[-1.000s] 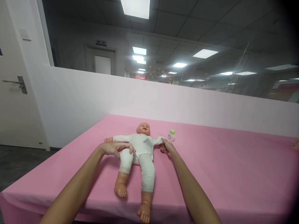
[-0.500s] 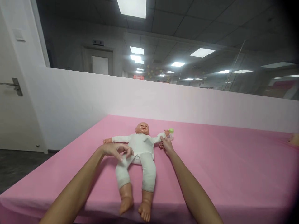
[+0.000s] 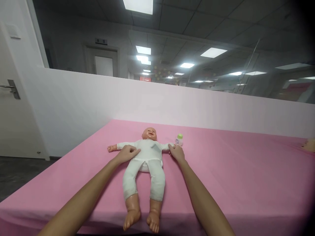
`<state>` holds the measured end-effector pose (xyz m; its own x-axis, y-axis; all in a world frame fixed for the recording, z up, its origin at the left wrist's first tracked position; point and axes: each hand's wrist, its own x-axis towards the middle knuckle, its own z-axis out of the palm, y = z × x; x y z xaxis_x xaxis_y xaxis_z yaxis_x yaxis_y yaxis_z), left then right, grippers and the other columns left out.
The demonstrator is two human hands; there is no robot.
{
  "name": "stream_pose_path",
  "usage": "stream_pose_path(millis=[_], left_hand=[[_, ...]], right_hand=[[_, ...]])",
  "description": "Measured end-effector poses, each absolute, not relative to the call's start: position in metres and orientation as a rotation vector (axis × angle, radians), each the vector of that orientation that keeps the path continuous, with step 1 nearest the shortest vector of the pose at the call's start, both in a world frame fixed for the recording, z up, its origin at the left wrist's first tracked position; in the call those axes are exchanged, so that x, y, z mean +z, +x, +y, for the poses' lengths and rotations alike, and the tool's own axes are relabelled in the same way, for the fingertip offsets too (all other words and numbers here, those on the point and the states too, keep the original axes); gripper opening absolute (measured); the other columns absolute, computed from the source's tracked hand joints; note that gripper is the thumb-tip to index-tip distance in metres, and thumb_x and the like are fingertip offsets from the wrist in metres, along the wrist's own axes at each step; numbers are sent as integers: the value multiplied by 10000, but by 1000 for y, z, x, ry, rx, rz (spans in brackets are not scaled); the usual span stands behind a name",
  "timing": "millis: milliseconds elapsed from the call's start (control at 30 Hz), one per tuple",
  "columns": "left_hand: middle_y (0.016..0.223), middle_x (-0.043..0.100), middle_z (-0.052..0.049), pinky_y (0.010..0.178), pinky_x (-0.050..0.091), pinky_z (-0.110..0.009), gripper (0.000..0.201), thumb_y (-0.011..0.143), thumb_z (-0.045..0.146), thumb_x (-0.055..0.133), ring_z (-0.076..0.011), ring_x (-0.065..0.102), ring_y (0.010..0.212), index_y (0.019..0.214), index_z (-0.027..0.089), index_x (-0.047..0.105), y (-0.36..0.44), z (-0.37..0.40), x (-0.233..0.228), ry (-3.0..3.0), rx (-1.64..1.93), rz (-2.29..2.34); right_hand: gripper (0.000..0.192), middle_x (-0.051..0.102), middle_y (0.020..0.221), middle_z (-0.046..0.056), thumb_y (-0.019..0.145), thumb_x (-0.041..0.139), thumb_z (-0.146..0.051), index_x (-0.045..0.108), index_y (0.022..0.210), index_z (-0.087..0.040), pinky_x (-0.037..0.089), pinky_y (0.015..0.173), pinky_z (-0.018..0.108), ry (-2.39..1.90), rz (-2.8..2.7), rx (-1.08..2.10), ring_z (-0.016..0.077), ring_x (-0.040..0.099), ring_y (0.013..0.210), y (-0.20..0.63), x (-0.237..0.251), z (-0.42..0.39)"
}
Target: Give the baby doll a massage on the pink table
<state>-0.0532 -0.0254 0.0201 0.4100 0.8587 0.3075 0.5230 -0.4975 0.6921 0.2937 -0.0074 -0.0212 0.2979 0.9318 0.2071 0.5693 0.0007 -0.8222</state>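
A baby doll [image 3: 149,150] in a white long-sleeved top and white trousers lies on its back, arms spread and bare feet toward me. My left hand [image 3: 128,153] is closed, its fingers curled against the doll's side just below the sleeve on the left. Over on the right, my right hand [image 3: 176,152] pinches the end of the doll's other sleeve, covering most of the doll's hand there. Just beyond that hand stands a small clear bottle [image 3: 179,140] with a green cap, its lower part partly hidden.
A pink cloth [image 3: 228,177] covers the broad table, its front edge hanging down below the doll's feet. Behind it runs a white low wall [image 3: 187,105] topped by glass. A pale object [image 3: 308,145] lies at the far right. To the left is a door [image 3: 17,124].
My left hand has moved up from the doll's hip to its side, and its fingers have closed. My right hand stays at the sleeve, while the doll's hand there has lowered, showing more bottle.
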Motion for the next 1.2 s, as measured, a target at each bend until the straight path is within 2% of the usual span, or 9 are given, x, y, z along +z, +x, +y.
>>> stream_pose_path(millis=[167,300,367,500,633,833,1200], left_hand=[[587,262,33,530,176,-299,571,884,655,524,-128,245,546,588,221,301,-51,-24,16,2149,885,1149],[587,281,31,529,183,-298,565,891,654,521,-130,257,548,588,217,330,-51,-24,14,2142,888,1139],[589,281,31,529,180,-297,560,897,649,519,-130,256,552,591,216,338,-52,-24,13,2142,887,1144],[590,279,31,531,172,-296,558,901,642,518,-130,256,556,591,215,339,-52,-23,12,2152,900,1149],[591,280,29,540,167,-299,545,907,616,515,-131,254,558,596,214,319,-52,-22,12,2167,882,1151],[597,290,27,553,185,-302,529,933,600,475,-135,263,565,602,213,333,-51,-21,11,2188,873,1151],[600,291,29,552,192,-304,516,940,587,467,-137,266,567,611,214,333,-51,-21,11,2189,858,1169]], right_hand=[[325,743,847,139,851,615,-487,631,661,-223,424,666,335,-1818,-1380,323,278,671,803,290,-18,-14],[287,742,1047,147,843,581,-385,571,610,-218,421,688,317,-1808,-1416,286,289,673,967,285,-18,-16],[320,744,994,138,848,541,-345,513,553,-227,423,696,302,-1761,-1457,282,305,642,1120,283,-20,-15],[391,676,688,97,856,492,-318,396,482,-259,441,763,288,-1669,-1507,308,310,525,1345,282,-24,-12],[414,636,624,75,863,487,-343,363,476,-264,449,835,306,-1634,-1502,336,318,528,1348,282,-26,-11],[445,736,872,108,905,452,-421,425,496,-247,439,855,327,-1657,-1484,376,319,443,1423,280,-24,-12],[462,737,873,110,919,452,-441,434,502,-243,428,863,332,-1649,-1496,407,318,430,1435,279,-24,-13]])
